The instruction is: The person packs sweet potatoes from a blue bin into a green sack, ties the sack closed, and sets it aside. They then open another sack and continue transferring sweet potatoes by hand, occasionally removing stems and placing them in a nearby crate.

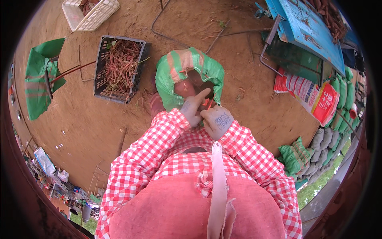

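Both my hands wear pale grey gloves and meet at the near rim of a green sack [165, 77] with tan stripes. Its mouth gapes open, showing large reddish-brown roots [185, 87] inside. A bright orange string [207, 103] runs between my fingers at the rim. My left hand [191, 109] has its index finger stretched over the opening, its other fingers bent at the string. My right hand [217, 120] is closed, fingers curled round the string by the sack's edge. The undersides of both hands are hidden.
Left of the sack stands a black crate [97, 79] of thin reddish roots; a white crate [97, 18] lies beyond. A green sack on a metal frame [38, 79] is far left. At right are a blue metal chute [302, 32], a red-and-white bag [306, 95] and stacked filled sacks [318, 143].
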Demonstrator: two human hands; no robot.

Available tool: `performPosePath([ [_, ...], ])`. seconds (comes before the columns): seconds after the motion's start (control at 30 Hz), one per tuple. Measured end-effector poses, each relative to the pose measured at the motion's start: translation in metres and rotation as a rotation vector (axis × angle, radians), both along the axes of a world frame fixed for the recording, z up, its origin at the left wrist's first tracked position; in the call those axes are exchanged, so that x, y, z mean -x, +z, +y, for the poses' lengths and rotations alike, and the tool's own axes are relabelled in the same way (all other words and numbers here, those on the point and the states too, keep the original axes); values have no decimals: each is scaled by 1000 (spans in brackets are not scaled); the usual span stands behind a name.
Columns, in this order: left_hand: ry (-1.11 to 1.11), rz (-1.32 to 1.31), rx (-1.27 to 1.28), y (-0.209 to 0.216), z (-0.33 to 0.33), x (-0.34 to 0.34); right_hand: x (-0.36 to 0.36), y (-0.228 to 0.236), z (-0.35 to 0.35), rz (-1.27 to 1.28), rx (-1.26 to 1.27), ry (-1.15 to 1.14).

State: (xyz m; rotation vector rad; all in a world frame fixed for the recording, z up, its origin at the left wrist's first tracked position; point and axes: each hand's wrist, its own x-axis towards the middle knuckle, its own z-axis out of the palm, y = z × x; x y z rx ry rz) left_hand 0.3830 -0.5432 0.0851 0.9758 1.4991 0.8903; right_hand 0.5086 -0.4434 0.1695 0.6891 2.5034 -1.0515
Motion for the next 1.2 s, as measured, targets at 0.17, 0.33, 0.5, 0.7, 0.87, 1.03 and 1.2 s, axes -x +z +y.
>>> performPosePath([
  [0.17,417,-539,201,12,-15,3,-4,-28,13,80,58,-430],
  [0.33,658,25,38,6,-42,39,-12,-70,23,-56,189,-467],
  [0.5,406,408,15,-26,-23,58,6,-122,-4,-274,307,-387],
  [0.7,363,459,85,-33,2,56,0,-129,18,31,624,-877],
  [0.87,347,519,114,-24,6,52,23,-123,34,63,-128,-230],
  [1.03,325,560,124,-19,0,49,56,-137,37,-251,-303,-51],
  [1.2,372,576,83,-15,-7,48,45,-114,48,-384,-80,-110],
])
